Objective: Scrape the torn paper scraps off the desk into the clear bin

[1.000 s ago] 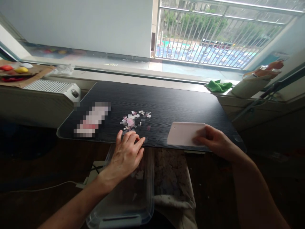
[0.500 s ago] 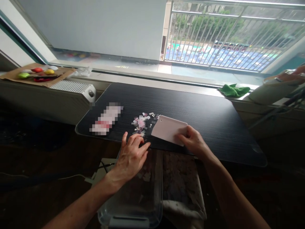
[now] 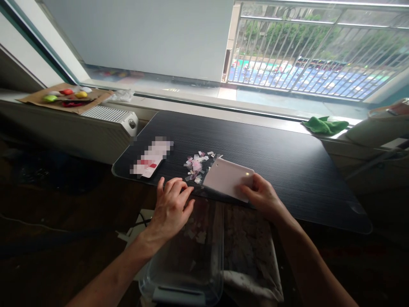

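My right hand (image 3: 266, 194) is closed on the right end of a pale pink flat plastic scraper (image 3: 226, 177) with a small hole in one corner. The scraper is tilted, its left edge down by the black tabletop (image 3: 255, 140). Just left of that edge lies a loose heap of small paper and clear plastic scraps (image 3: 195, 166). My left hand (image 3: 172, 204) is at the table's front edge, below the heap, with its fingers apart and nothing in them. A clear plastic bin (image 3: 182, 277) stands under the front edge, with some scraps inside.
A partly pixelated flat phone-like object (image 3: 151, 164) lies at the table's left. A green cloth (image 3: 324, 125) is on the sill at right. Colourful lumps rest on brown cardboard (image 3: 32, 100) by the white radiator (image 3: 108, 115). A stained, cloth-like surface (image 3: 249, 251) adjoins the bin.
The view has shifted, so the table appears further right. Against the table, the scraper has moved a little left toward the scraps, and my left hand has drawn left, away from them.
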Demonstrator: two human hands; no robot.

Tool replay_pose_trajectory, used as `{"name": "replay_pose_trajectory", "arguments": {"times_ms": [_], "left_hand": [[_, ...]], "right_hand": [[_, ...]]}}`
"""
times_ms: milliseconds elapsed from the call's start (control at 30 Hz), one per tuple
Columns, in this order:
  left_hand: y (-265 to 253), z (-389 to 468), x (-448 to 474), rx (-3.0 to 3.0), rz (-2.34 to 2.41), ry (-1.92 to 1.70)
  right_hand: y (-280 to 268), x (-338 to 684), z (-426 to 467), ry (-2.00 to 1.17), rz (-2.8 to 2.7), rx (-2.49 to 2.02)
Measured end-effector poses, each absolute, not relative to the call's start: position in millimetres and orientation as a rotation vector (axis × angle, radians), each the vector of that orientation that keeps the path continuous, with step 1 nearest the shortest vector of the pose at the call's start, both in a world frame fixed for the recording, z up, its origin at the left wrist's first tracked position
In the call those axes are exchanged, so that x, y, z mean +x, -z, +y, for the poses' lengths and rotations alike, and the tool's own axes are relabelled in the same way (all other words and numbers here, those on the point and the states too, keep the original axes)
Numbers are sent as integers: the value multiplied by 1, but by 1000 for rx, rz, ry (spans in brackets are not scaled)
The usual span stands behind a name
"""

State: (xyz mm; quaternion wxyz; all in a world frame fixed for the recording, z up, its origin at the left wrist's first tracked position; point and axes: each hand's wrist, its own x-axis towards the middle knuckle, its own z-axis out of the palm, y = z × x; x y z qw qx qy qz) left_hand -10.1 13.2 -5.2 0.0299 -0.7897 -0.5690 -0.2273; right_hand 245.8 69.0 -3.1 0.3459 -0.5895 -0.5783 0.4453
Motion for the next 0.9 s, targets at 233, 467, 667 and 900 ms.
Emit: {"name": "replay_pose_trajectory", "arguments": {"times_ms": [233,467,667,900], "left_hand": [[6,14,-7,-2435,-1785,716],[5,12,-3,-2488,-1786,753],[4,7,0,-2535,-1772,779],[0,13,-11,-2467,-1797,775]], "right_hand": [[4,241,75,-1151,-1489,-1581],[6,246,67,-1185,-1455,-1541],[-1,248,52,-1261,-1525,-1564],[-11,244,60,-1005,-1616,-1609]]}}
